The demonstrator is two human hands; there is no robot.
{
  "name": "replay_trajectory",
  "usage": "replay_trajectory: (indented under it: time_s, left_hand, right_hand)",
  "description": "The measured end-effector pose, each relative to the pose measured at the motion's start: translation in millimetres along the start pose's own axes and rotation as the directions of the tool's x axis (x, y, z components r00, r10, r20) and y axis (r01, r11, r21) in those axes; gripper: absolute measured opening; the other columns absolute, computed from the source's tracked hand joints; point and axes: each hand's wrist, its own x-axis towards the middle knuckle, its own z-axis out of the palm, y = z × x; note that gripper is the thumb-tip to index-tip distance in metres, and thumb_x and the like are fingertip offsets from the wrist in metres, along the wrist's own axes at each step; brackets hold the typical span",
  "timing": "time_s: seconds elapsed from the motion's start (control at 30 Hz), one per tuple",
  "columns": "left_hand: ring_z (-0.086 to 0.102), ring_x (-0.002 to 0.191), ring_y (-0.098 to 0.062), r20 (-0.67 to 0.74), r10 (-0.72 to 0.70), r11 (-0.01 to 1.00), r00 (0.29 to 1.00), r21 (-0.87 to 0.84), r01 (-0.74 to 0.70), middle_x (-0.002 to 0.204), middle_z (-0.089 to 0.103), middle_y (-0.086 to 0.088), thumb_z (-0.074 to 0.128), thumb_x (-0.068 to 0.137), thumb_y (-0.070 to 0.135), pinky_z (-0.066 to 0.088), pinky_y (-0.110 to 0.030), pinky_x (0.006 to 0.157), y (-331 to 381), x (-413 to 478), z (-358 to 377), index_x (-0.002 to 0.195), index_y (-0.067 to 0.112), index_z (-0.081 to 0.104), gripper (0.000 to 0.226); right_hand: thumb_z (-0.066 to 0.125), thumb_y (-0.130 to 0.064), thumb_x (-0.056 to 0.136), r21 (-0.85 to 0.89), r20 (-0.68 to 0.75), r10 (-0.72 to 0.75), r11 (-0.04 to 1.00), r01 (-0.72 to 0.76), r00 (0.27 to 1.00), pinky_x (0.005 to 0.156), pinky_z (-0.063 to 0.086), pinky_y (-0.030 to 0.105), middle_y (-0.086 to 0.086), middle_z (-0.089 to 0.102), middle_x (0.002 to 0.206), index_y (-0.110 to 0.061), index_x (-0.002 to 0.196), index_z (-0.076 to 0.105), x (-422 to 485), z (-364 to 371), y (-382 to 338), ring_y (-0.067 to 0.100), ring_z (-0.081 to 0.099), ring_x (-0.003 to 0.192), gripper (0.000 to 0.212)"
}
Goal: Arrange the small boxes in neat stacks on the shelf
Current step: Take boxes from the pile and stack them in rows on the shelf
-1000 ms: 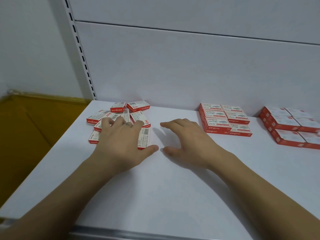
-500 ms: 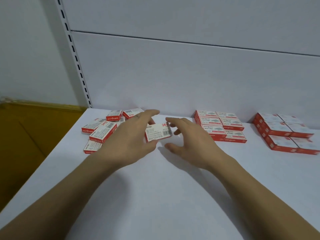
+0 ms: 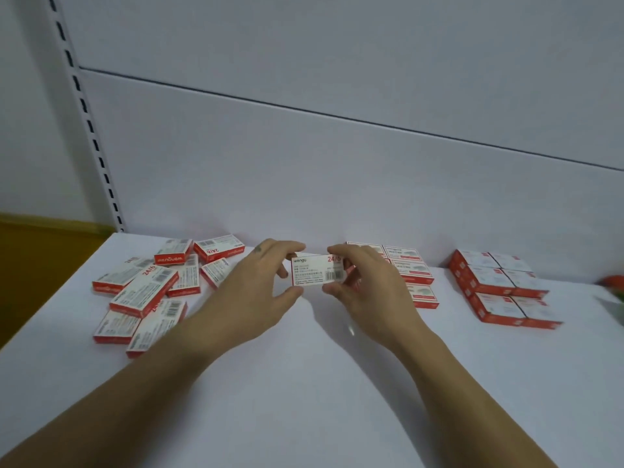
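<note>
Box [image 3: 316,270] held off the shelf [image 3: 304,383] between both grips: left grip [image 3: 253,292] & right grip [image 3: 368,292] each pinch one short end. Prob. light, stiff card, slick; best taken by ends.

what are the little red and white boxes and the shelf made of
The held box: likely thin printed cardboard, matte, with crisp folded edges and a printed barcode. The shelf: probably painted metal, smooth white; the slotted upright beside it suggests steel shelving, not certain.
</note>
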Motion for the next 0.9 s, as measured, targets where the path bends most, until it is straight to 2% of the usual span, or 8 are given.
replay_trajectory:
  time_s: [0.17,0.27,0.33,0.43,0.57,0.7,0.8,0.9]
  left_hand:
    - [0.055,0.088,0.003,-0.014,-0.099,0.984,0.995,-0.149,0.095,0.108,0.057,0.016,0.077,0.078,0.021,0.051,-0.014,0.066,-1.4,-5.8,-4.7,0.120,0.032,0.052,0.050]
    - [0.057,0.073,0.006,-0.008,-0.168,0.952,0.986,-0.259,0.160,0.094,0.061,0.017,0.078,0.077,0.015,0.047,-0.012,0.058,2.1,-4.5,-6.9,0.110,0.030,0.055,0.043]
    - [0.057,0.065,0.006,0.018,-0.200,0.930,0.980,-0.312,0.195,0.091,0.062,0.017,0.079,0.076,0.014,0.045,-0.011,0.056,2.3,-4.3,-9.2,0.108,0.028,0.056,0.041]
    - [0.060,0.067,0.004,0.050,-0.223,0.917,0.973,-0.327,0.227,0.095,0.065,0.016,0.081,0.074,0.018,0.046,-0.012,0.058,1.5,-4.1,-13.5,0.108,0.030,0.056,0.043]
    - [0.062,0.066,0.000,0.069,-0.222,0.917,0.973,-0.325,0.232,0.095,0.064,0.015,0.082,0.073,0.020,0.048,-0.012,0.058,4.9,-6.5,-13.8,0.106,0.033,0.055,0.045]
    - [0.064,0.075,-0.008,0.074,-0.183,0.922,0.980,-0.332,0.198,0.096,0.060,0.015,0.081,0.074,0.017,0.052,-0.015,0.063,8.2,-7.9,-13.0,0.110,0.034,0.054,0.049]
    - [0.062,0.084,-0.004,0.032,-0.139,0.924,0.990,-0.356,0.142,0.097,0.061,0.015,0.080,0.075,0.016,0.051,-0.013,0.067,9.0,-7.5,-14.5,0.111,0.032,0.057,0.045]
    - [0.059,0.085,-0.002,-0.025,-0.083,0.938,0.996,-0.339,0.070,0.095,0.060,0.014,0.078,0.076,0.021,0.049,-0.011,0.067,12.0,-9.0,-14.0,0.109,0.030,0.059,0.039]
  right_hand:
    - [0.075,-0.024,0.080,0.053,0.000,-0.016,0.998,0.016,1.000,0.074,0.050,0.022,-0.012,0.056,0.106,-0.030,0.126,0.055,-1.8,3.8,-5.7,-0.003,0.057,0.075,0.050]
    - [0.077,-0.022,0.079,0.114,-0.015,0.015,0.993,-0.013,1.000,0.071,0.046,0.011,-0.011,0.058,0.106,-0.030,0.125,0.056,-2.6,4.9,-9.3,-0.004,0.059,0.077,0.051]
    - [0.077,-0.021,0.079,0.155,-0.024,0.029,0.988,-0.025,0.999,0.072,0.045,0.009,-0.011,0.059,0.106,-0.030,0.126,0.056,-3.7,5.6,-11.3,-0.006,0.059,0.081,0.053]
    - [0.076,-0.021,0.079,0.186,-0.023,0.044,0.982,-0.038,0.999,0.072,0.047,0.010,-0.012,0.060,0.108,-0.031,0.130,0.054,-4.3,8.4,-12.1,-0.006,0.059,0.082,0.057]
    - [0.076,-0.017,0.080,0.268,0.033,0.124,0.955,-0.129,0.992,0.071,0.050,0.009,-0.012,0.063,0.110,-0.032,0.134,0.052,-4.3,12.0,-12.1,-0.005,0.062,0.080,0.060]
    - [0.074,-0.013,0.082,0.361,0.064,0.170,0.915,-0.182,0.983,0.080,0.054,0.017,-0.013,0.068,0.106,-0.030,0.135,0.052,-4.7,15.2,-12.2,-0.003,0.066,0.083,0.060]
    - [0.069,-0.017,0.087,0.395,0.106,0.165,0.898,-0.194,0.981,0.081,0.055,0.019,-0.012,0.068,0.110,-0.030,0.137,0.049,-5.9,15.8,-16.4,-0.001,0.066,0.087,0.055]
    - [0.063,-0.027,0.091,0.512,0.175,0.153,0.830,-0.223,0.972,0.089,0.055,0.033,-0.012,0.068,0.112,-0.031,0.136,0.051,-8.1,14.8,-23.2,0.004,0.066,0.095,0.047]
